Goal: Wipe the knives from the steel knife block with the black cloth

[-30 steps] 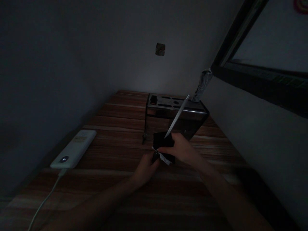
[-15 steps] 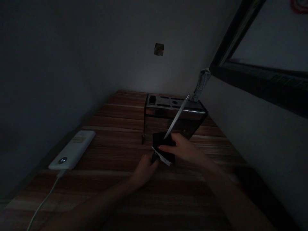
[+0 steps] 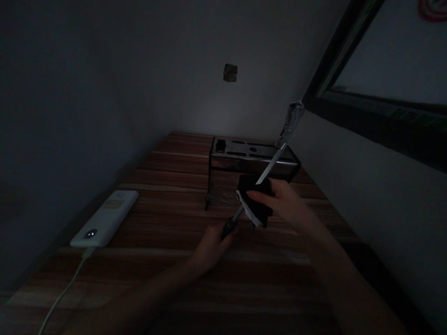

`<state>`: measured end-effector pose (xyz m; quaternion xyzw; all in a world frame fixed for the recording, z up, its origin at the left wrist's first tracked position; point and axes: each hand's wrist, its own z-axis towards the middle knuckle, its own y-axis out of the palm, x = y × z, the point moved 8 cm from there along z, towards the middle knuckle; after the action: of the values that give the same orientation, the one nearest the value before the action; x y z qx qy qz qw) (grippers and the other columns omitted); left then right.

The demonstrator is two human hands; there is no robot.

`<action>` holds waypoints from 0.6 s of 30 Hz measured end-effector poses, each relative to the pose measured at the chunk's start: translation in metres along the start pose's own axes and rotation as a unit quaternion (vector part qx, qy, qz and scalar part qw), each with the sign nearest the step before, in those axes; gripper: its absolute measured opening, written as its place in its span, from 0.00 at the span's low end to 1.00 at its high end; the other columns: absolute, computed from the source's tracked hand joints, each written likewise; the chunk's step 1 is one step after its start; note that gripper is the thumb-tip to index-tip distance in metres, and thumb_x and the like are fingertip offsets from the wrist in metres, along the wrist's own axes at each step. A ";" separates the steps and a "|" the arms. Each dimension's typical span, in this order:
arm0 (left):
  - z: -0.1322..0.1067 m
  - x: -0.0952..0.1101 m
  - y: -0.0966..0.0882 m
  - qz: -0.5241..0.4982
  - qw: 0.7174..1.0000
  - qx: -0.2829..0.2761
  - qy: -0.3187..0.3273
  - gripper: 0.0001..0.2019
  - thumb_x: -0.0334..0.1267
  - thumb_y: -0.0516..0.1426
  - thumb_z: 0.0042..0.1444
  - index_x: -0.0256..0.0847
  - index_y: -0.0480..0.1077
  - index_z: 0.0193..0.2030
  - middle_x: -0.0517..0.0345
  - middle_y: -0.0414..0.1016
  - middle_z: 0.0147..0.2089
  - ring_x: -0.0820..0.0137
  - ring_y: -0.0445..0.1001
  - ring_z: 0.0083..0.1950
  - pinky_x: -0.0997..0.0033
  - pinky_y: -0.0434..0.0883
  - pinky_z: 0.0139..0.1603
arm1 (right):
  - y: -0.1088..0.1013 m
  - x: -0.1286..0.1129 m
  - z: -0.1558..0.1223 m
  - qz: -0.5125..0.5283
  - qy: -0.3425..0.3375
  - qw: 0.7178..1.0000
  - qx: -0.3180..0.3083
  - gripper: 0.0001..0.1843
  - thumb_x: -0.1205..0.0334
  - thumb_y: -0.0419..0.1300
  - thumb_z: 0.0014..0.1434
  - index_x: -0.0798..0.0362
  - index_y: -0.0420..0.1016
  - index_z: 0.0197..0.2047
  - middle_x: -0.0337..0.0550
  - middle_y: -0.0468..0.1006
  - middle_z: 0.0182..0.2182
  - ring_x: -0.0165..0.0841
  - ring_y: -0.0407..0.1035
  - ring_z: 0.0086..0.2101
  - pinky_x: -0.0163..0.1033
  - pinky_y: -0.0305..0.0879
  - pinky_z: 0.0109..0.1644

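Pretty gloomy room, just a plain grey wall (image 3: 157,70) behind a reddish-brown striped wood-grain bench (image 3: 167,209). The left hand (image 3: 211,246) is wrapped round the dark handle (image 3: 229,227) of a long, thin, silvery metal tool (image 3: 271,168) (way too dark to say if it has an edge), and the right hand (image 3: 284,200) is pinching a black cloth with a whitish border (image 3: 261,211) round its shaft. So the tool's above the bench, tilted, tip to the upper right, by a boxy black-and-silver metal rack with a slotted top (image 3: 240,149); can't tell if they touch. My worry: if that shaft is sharp, a slipping or thin fold of cloth could get the right hand's fingers nicked. Also, shoving too far forward might knock the tip into the rack and tip it over.
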<state>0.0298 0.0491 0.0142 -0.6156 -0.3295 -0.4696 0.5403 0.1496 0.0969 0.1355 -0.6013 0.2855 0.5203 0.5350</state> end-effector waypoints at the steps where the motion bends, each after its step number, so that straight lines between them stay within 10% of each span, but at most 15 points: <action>1: 0.000 0.001 0.000 0.008 1.000 -0.001 0.002 0.13 0.42 0.50 0.55 0.34 0.68 0.29 0.62 0.66 0.24 0.74 0.63 0.26 0.77 0.59 0.26 | -0.006 -0.002 -0.001 0.007 0.005 1.000 0.010 0.14 0.55 0.63 0.47 0.57 0.72 0.31 0.41 0.76 0.27 0.34 0.71 0.28 0.37 0.68 0.31; 18: -0.004 0.008 0.008 0.051 0.997 -0.046 0.035 0.11 0.39 0.51 0.55 0.36 0.70 0.30 0.62 0.68 0.25 0.72 0.67 0.27 0.79 0.61 0.28 | -0.094 -0.028 -0.027 0.050 -0.098 0.964 0.243 0.09 0.56 0.65 0.46 0.50 0.75 0.30 0.39 0.77 0.26 0.34 0.72 0.26 0.38 0.70 0.27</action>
<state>0.0391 0.0425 0.0181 -0.6394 -0.2562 -0.4773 0.5457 0.2347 0.0903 0.1915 -0.3844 0.3793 0.5180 0.6634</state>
